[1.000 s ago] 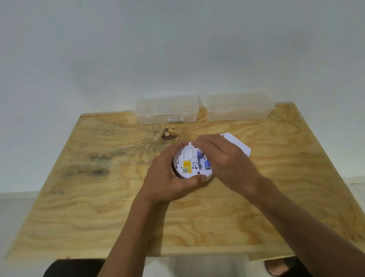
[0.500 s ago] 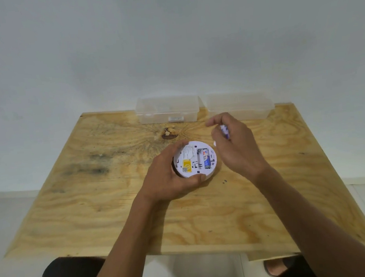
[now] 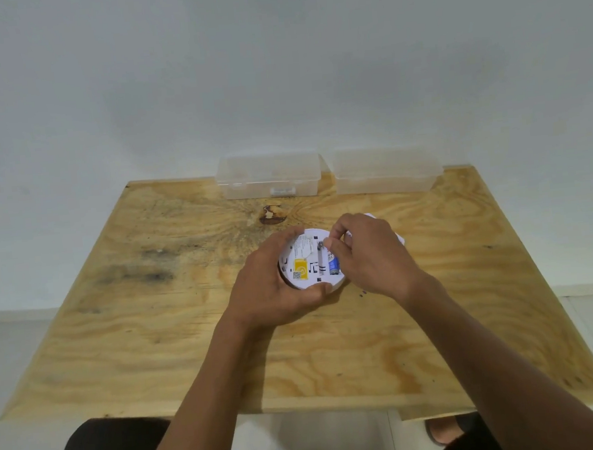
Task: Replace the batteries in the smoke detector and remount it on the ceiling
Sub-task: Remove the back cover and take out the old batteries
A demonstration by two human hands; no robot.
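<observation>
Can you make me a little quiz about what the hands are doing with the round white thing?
1. True or false: the left hand holds the smoke detector.
2. The clear boxes at the table's far edge number: A) one B) two C) four
3. Fill in: the right hand pinches at the open ____ compartment, where a blue battery sits.

Key: 1 true; 2 B; 3 battery
</observation>
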